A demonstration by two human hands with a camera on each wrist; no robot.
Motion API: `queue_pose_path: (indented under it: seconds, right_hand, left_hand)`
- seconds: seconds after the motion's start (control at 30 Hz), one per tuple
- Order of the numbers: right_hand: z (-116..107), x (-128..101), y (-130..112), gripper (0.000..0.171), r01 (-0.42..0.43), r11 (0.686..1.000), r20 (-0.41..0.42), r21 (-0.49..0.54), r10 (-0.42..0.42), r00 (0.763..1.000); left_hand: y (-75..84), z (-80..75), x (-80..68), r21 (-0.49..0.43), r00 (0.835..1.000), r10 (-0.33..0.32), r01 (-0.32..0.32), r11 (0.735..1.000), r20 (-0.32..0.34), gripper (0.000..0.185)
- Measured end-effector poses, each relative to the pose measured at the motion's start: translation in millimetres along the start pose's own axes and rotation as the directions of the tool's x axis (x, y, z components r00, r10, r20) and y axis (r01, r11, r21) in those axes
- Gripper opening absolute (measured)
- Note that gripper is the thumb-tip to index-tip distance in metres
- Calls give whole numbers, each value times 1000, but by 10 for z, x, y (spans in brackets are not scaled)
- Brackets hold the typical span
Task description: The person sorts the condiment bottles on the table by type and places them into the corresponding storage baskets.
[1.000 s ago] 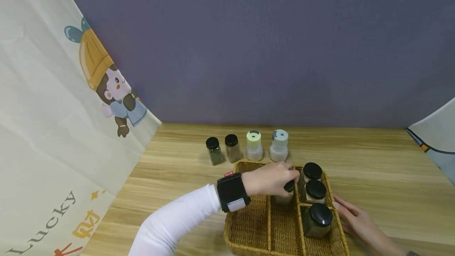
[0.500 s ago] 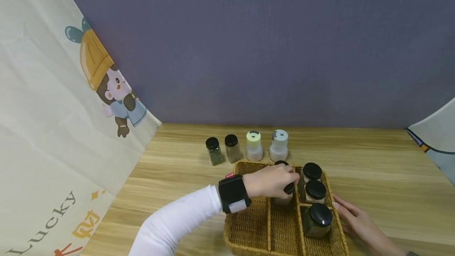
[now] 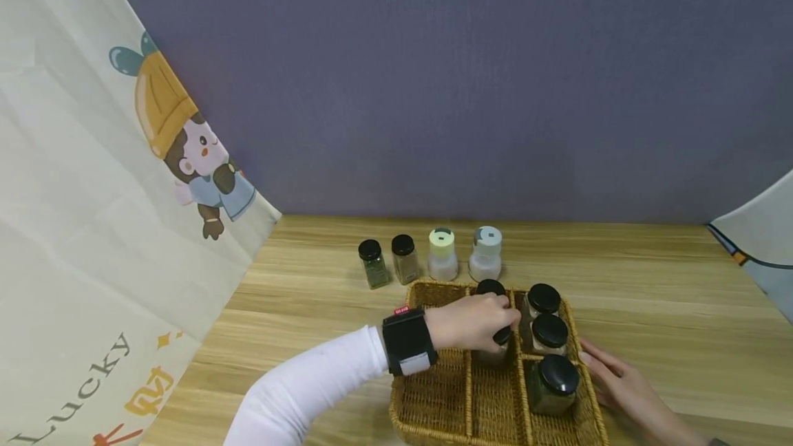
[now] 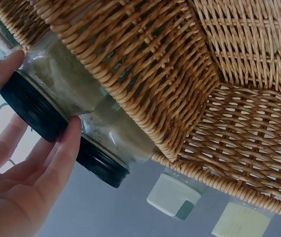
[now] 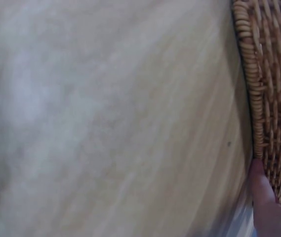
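Observation:
My left hand (image 3: 476,322) reaches into the middle column of a divided wicker basket (image 3: 434,425). Its fingers grip the black lid of a glass spice jar (image 4: 34,106), which stands partly hidden under the hand in the head view. Right behind that jar is another black-lidded jar (image 3: 491,287), also seen as a neighbouring jar (image 4: 103,160) in the left wrist view. On the basket's right side, my right hand (image 3: 622,387) rests against the outer wall with its fingers extended; the right wrist view shows one finger (image 5: 262,185) touching the weave.
In the basket's right column stand three black-lidded jars (image 3: 559,375). Behind the basket are a green-filled jar (image 3: 374,264), a brown-filled jar (image 3: 405,260), a yellow-topped shaker (image 3: 442,255) and a white-topped shaker (image 3: 486,254). A dark wall (image 3: 464,88) closes off the wooden table.
My left hand and the gripped jar have shifted slightly toward the front of the basket, uncovering the lid of the jar behind. The right hand has stayed against the basket.

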State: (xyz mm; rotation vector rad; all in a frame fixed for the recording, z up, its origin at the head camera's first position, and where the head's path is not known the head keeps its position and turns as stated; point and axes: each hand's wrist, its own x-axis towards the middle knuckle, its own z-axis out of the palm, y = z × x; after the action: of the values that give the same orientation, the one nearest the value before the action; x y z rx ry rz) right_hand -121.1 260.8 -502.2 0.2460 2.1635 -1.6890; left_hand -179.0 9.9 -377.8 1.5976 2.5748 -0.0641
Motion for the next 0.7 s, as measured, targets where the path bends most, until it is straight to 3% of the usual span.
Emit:
queue_pose_path:
  seconds: [0.7]
  right_hand:
    - [5,-13,-13,72,-8,999,14,33,7,1000]
  left_hand:
    - [11,18,-19,26,1000,-19,18,999,14,36]
